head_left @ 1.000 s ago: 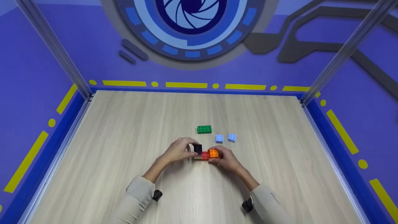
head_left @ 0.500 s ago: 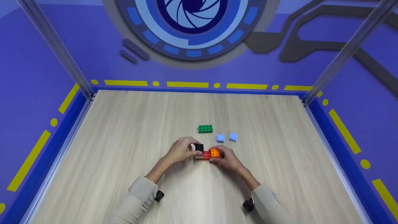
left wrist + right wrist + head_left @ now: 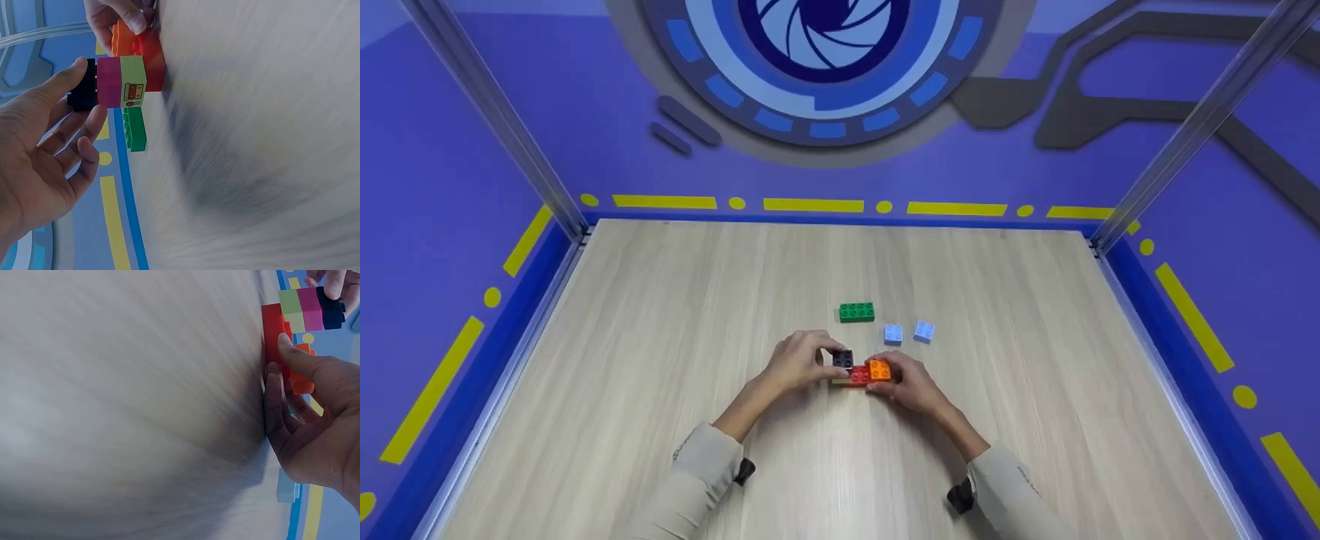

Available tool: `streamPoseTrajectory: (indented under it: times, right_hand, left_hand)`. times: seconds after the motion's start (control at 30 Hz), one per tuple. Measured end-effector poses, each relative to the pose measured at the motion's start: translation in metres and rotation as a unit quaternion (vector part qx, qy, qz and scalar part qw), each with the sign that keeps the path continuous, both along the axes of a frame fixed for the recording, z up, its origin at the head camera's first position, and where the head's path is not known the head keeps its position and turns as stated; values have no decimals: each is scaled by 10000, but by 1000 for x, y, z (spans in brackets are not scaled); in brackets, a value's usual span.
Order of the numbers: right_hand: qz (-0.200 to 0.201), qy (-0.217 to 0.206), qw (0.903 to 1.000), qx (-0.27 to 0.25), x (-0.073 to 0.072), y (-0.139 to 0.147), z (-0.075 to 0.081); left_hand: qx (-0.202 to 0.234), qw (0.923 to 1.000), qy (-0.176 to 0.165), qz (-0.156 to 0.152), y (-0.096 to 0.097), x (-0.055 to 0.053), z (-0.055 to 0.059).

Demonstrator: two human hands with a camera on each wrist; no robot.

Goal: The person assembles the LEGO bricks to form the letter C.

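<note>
Black 2×2 brick point(image 3: 843, 359), pinched between thumb and fingers of the left hand point(image 3: 799, 362): tilted half a second ago, now level with studs up on the magenta brick point(image 3: 108, 82), itself over the printed light-green brick point(image 3: 133, 81), so this layer looks seated or nearly so. Red brick point(image 3: 860, 375), low at the table's point(image 3: 660, 300) middle, bearing that stack at its left end and an orange 2×2 brick point(image 3: 880, 370) at its right, gripped there by the right hand point(image 3: 913, 384). Apart, beyond: green 2×4 brick point(image 3: 856, 312), unheld.
</note>
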State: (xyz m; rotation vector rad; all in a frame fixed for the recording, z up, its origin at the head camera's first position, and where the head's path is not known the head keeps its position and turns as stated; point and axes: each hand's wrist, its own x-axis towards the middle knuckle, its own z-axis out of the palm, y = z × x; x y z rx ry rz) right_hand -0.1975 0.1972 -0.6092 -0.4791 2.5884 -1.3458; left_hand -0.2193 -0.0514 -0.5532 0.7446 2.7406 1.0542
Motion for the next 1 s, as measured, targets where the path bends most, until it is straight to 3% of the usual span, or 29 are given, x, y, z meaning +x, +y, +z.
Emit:
streamPoseTrajectory:
  times: [0.3, 0.43, 0.7, 0.8, 1.0]
  right_hand:
    - [-179, -47, 9998, -24, 1, 6, 1]
    - [-248, 6, 9997, -24, -1, 7, 2]
    - [-197, -30, 9998, -37, -1, 1, 6]
    - [-178, -9, 9998, -66, 0, -1, 6]
    - [-108, 112, 9999, 6, 1, -5, 2]
  left_hand:
    - [-133, 9997, 198, -66, 8, -2, -2]
    - [-242, 9987, 426, -123, 10, -4, 0]
    - [-286, 9954, 911, 46, 9, -1, -5]
    - [-224, 9957, 896, 103, 8, 0, -6]
    - [-93, 9985, 513, 180, 3, 4, -9]
